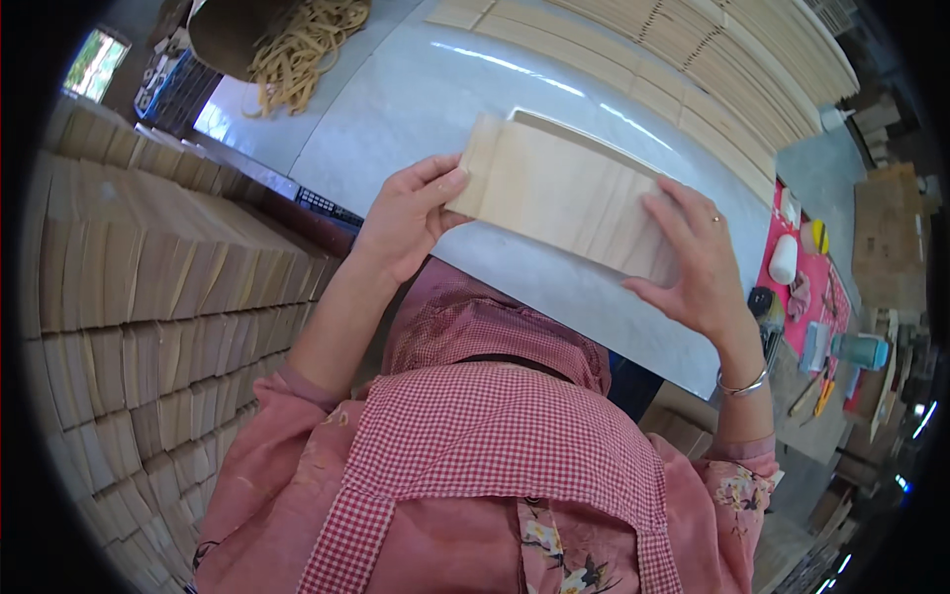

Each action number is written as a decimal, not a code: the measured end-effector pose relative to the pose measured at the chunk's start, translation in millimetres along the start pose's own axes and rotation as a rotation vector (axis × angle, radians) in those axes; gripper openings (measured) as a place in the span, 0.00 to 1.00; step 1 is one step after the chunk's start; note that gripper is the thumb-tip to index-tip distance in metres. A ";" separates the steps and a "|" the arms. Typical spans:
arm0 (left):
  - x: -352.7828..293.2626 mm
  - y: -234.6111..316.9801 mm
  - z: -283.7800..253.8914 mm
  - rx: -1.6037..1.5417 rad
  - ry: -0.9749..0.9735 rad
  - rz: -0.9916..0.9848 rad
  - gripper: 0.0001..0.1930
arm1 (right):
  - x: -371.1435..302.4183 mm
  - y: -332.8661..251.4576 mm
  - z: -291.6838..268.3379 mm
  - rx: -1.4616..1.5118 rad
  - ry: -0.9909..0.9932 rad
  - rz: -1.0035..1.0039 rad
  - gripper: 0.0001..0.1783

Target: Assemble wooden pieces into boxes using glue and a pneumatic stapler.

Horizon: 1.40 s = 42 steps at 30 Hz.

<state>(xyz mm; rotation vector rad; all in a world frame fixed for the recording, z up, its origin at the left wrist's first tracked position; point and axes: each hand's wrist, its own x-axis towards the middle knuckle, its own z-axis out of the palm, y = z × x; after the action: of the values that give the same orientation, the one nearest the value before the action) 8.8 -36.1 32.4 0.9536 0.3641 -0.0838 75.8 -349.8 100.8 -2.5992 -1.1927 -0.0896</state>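
Handle the pale wooden box (564, 198) by its ends, clamped in left grip (404, 218) and right grip (708, 262), as probably light, stiff, easily dented.

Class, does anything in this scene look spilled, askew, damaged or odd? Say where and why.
The tan strips at upper left look spilled: they trail in a tangle from a brown container onto the grey surface, though this may be deliberate. The held wooden piece shows no clear damage.
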 end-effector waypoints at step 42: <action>47.6 -18.2 -8.0 1.306 0.135 0.679 0.09 | 20.3 71.0 44.2 -0.066 -0.046 0.074 0.44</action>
<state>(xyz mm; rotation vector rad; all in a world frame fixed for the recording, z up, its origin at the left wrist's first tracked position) 47.0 -36.0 -2.2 2.3357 0.0440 0.4209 139.9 -366.8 45.8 -2.7134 -1.1247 -0.0552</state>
